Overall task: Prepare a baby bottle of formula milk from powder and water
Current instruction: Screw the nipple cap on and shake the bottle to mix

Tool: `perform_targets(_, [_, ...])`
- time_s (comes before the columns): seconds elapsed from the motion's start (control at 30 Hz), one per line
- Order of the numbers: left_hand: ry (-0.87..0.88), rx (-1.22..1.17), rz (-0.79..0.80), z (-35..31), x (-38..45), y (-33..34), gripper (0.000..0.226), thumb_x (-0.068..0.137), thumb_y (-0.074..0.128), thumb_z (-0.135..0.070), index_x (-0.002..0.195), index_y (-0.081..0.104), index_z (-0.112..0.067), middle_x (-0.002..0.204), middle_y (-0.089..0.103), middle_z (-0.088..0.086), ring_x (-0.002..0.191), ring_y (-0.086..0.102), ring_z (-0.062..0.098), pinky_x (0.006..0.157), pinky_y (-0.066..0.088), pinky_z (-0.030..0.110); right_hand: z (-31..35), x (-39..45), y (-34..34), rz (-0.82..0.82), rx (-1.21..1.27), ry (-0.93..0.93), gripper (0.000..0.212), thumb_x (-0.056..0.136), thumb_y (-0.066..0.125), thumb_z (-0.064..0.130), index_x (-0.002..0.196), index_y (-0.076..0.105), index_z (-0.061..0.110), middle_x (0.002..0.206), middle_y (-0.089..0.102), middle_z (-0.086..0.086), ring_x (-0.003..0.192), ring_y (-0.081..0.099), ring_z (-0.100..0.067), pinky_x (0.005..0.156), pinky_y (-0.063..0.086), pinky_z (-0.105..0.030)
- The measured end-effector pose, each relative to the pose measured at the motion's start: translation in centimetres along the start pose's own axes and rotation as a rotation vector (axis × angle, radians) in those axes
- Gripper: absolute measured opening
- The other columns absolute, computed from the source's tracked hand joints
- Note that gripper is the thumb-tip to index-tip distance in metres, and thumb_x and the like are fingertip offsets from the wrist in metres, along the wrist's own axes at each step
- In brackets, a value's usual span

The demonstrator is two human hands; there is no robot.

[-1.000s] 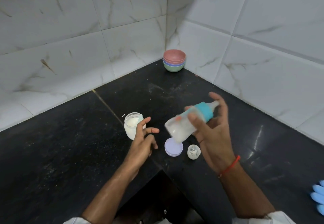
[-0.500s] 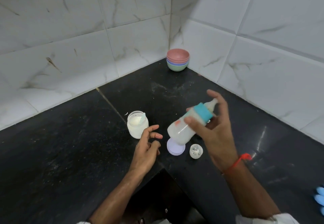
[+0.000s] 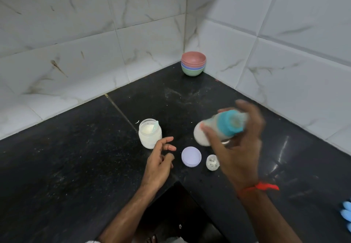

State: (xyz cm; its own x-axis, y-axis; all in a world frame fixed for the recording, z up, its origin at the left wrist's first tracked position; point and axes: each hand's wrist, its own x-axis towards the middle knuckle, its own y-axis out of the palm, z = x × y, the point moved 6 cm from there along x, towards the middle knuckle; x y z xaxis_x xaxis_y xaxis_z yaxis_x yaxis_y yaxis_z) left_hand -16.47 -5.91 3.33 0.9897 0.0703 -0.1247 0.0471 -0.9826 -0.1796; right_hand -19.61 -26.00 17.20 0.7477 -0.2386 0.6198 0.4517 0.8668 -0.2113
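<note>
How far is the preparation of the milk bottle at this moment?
Looks done: the baby bottle holds white milk and its teal collar is on. In hand: the right hand grips it tilted; the blur suggests shaking. The left hand is free. Left: the powder jar stands open with a scoop inside, its lilac lid and the clear cap lying on the counter.
</note>
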Motion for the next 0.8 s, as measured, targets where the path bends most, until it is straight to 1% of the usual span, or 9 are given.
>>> perform_targets(0.1, [0.011, 0.014, 0.026, 0.1, -0.2, 0.2, 0.052, 0.093, 0.054, 0.002, 0.126, 0.06, -0.038, 0.102, 0.067, -0.015, 0.066, 0.059, 0.011, 0.071, 0.055, 0.03, -3.0, -2.0, 2.9, 0.37, -0.127, 0.175, 0.083, 0.08, 0.087, 0.029, 0.134, 0.036, 0.063, 0.12, 0.058, 0.022, 0.113, 0.061, -0.006, 0.1, 0.055, -0.042])
perform_targets(0.17, [0.036, -0.001, 0.033, -0.2, -0.2, 0.2, 0.052, 0.093, 0.054, 0.003, 0.126, 0.06, -0.036, 0.105, 0.067, -0.01, 0.065, 0.058, 0.01, 0.07, 0.054, 0.027, -2.2, -1.7, 2.2, 0.289, -0.097, 0.144, 0.083, 0.079, 0.088, 0.03, 0.135, 0.036, 0.063, 0.125, 0.06, 0.019, 0.116, 0.062, -0.007, 0.099, 0.056, -0.041])
perform_targets(0.27, [0.011, -0.022, 0.005, 0.2, 0.0, 0.1, 0.051, 0.092, 0.053, 0.004, 0.124, 0.062, -0.035, 0.104, 0.067, -0.008, 0.067, 0.057, 0.013, 0.069, 0.052, 0.027, -0.7, -0.7, 0.5, 0.011, -0.008, 0.033, 0.086, 0.077, 0.09, 0.019, 0.134, 0.039, 0.058, 0.124, 0.066, 0.003, 0.11, 0.068, -0.016, 0.092, 0.057, -0.033])
perform_targets(0.3, [0.005, -0.027, 0.003, 0.3, -0.1, 0.1, 0.051, 0.092, 0.054, 0.004, 0.122, 0.063, -0.036, 0.104, 0.067, -0.008, 0.068, 0.057, 0.014, 0.068, 0.052, 0.028, -0.9, -0.7, 0.9, 0.016, -0.033, 0.028, 0.084, 0.077, 0.09, 0.019, 0.132, 0.039, 0.058, 0.122, 0.065, 0.008, 0.109, 0.067, -0.014, 0.092, 0.057, -0.033])
perform_targets(0.4, [0.012, -0.025, 0.024, 0.3, -0.2, 0.3, 0.047, 0.094, 0.056, 0.001, 0.12, 0.063, -0.038, 0.103, 0.067, -0.006, 0.072, 0.059, 0.014, 0.068, 0.053, 0.028, -2.9, -2.0, 3.7, 0.376, -0.148, 0.146, 0.081, 0.081, 0.087, 0.026, 0.135, 0.037, 0.06, 0.121, 0.056, 0.026, 0.113, 0.058, 0.0, 0.101, 0.053, -0.041])
perform_targets(0.57, [0.026, -0.045, -0.003, 0.2, 0.2, 0.0, 0.038, 0.097, 0.059, -0.004, 0.116, 0.067, -0.036, 0.1, 0.069, -0.005, 0.068, 0.057, 0.016, 0.067, 0.052, 0.031, -0.2, -0.6, 1.4, 0.025, 0.014, -0.013, 0.086, 0.077, 0.09, 0.015, 0.14, 0.038, 0.045, 0.128, 0.063, -0.004, 0.115, 0.066, -0.023, 0.096, 0.056, -0.039])
perform_targets(0.6, [0.023, -0.05, -0.012, 0.2, 0.1, -0.1, 0.037, 0.097, 0.06, -0.005, 0.116, 0.068, -0.036, 0.1, 0.069, -0.005, 0.067, 0.056, 0.015, 0.067, 0.052, 0.032, -0.6, -0.6, 1.7, 0.02, 0.003, -0.014, 0.086, 0.078, 0.09, 0.016, 0.139, 0.038, 0.048, 0.126, 0.064, -0.003, 0.114, 0.066, -0.022, 0.096, 0.056, -0.039])
perform_targets(0.7, [0.038, -0.042, -0.008, 0.0, -0.1, -0.3, 0.034, 0.098, 0.061, -0.008, 0.116, 0.068, -0.036, 0.098, 0.069, -0.006, 0.069, 0.058, 0.014, 0.066, 0.053, 0.03, -2.3, -1.7, 3.6, 0.266, -0.092, 0.104, 0.082, 0.081, 0.087, 0.027, 0.136, 0.036, 0.062, 0.126, 0.059, 0.014, 0.116, 0.061, -0.011, 0.099, 0.056, -0.044])
perform_targets(0.8, [0.052, -0.057, -0.021, -0.2, 0.0, -0.7, 0.032, 0.099, 0.061, -0.01, 0.116, 0.068, -0.035, 0.097, 0.069, -0.008, 0.07, 0.058, 0.015, 0.065, 0.052, 0.026, -0.1, -0.8, 1.6, 0.074, 0.033, 0.006, 0.086, 0.077, 0.09, 0.017, 0.137, 0.039, 0.052, 0.127, 0.063, 0.003, 0.114, 0.066, -0.019, 0.094, 0.058, -0.036])
